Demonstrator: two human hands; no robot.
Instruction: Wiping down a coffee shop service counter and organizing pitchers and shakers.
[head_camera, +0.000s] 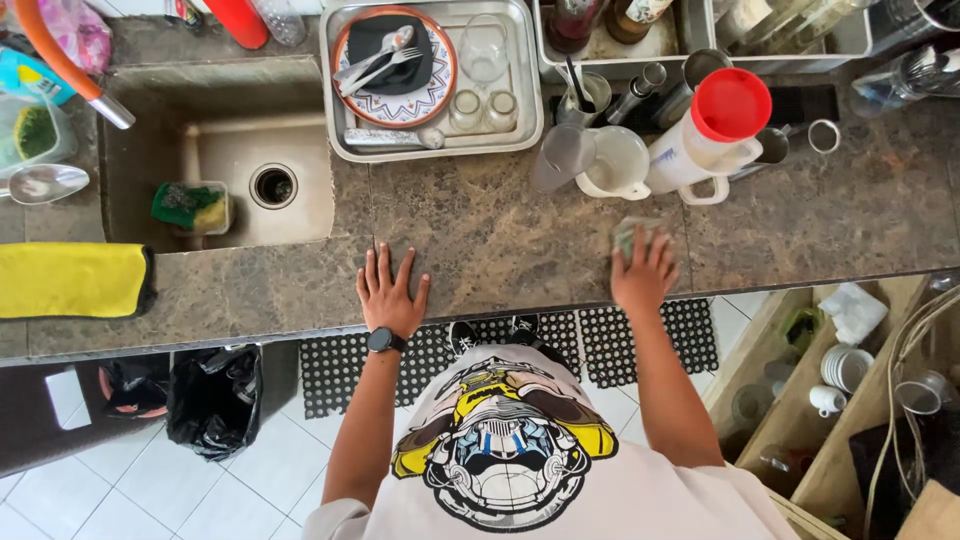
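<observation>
Wiping step: right hand (643, 272) is pressing a greenish cloth (632, 234) onto the marble counter (500, 240), jugs at twelve o'clock; left hand (388, 292) is lying flat, released. Next stroke likely needs clearance from the jugs.

it was a kitchen, likely a home one. a stone counter (480, 240) held a sunken sink (240, 160) with a sponge (190, 207), a metal tray (520, 100) of washed dishes and glasses, and jugs and bottles. rubber mats (560, 340) lay on the white tiled floor (250, 470).
</observation>
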